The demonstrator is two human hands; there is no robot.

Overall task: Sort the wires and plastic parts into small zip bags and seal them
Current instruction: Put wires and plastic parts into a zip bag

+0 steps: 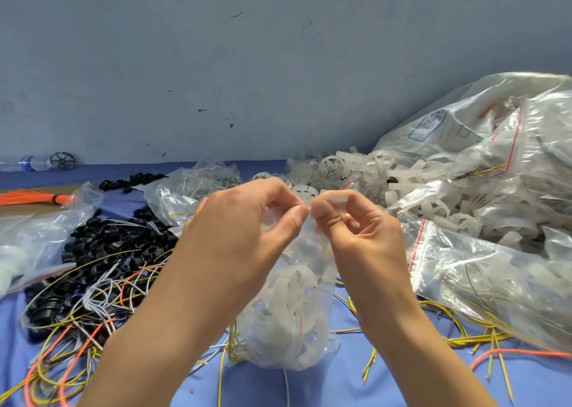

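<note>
A small clear zip bag (291, 317) hangs over the blue table (309, 388) at the centre, holding white plastic wheels and thin yellow wires. My left hand (247, 221) and my right hand (349, 224) pinch its top edge between thumbs and forefingers, fingertips nearly touching. Loose yellow, orange and white wires (93, 307) lie tangled at the left, over a heap of black plastic rings (102, 249). A pile of white plastic wheels (365, 171) sits behind my hands.
Filled zip bags (483, 283) and a big clear sack (464, 122) crowd the right side. More bags (192, 187) lie at centre left, an orange wire bundle (31, 197) and a water bottle (28, 163) at the far left. A blue wall rises behind.
</note>
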